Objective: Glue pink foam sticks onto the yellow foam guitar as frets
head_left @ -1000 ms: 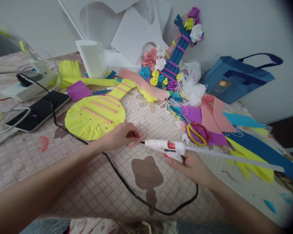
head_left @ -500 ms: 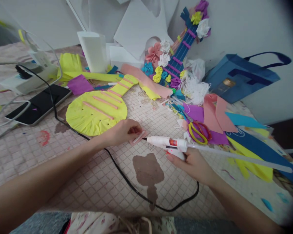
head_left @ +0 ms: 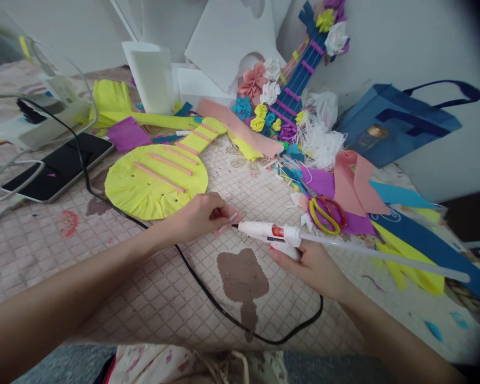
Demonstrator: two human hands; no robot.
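Observation:
My left hand (head_left: 208, 216) is closed, pinching a small piece of pink crepe paper (head_left: 223, 229) with a thin white strip on it. In my right hand (head_left: 308, 261) is a white glue gun (head_left: 268, 233), gripped by its handle. Its dark nozzle points left and is at the edge of the pink paper; whether it touches cannot be made out. A long clear glue stick (head_left: 392, 258) runs out of the gun's back. Beyond my left hand lies a yellow paper-covered guitar shape (head_left: 156, 184) with several pink strips across its body and neck.
A black cord (head_left: 200, 288) loops across the table in front of me. Yellow-and-red-handled scissors (head_left: 326, 213) lie among paper scraps on the right. A blue flower-decorated guitar (head_left: 294, 93) leans at the back, near a blue bag (head_left: 400, 125). A phone (head_left: 60, 168) and power strip (head_left: 40, 122) are left.
The glue gun and my right hand have shifted slightly left. My left hand still pinches the pink paper, and the view has moved a little.

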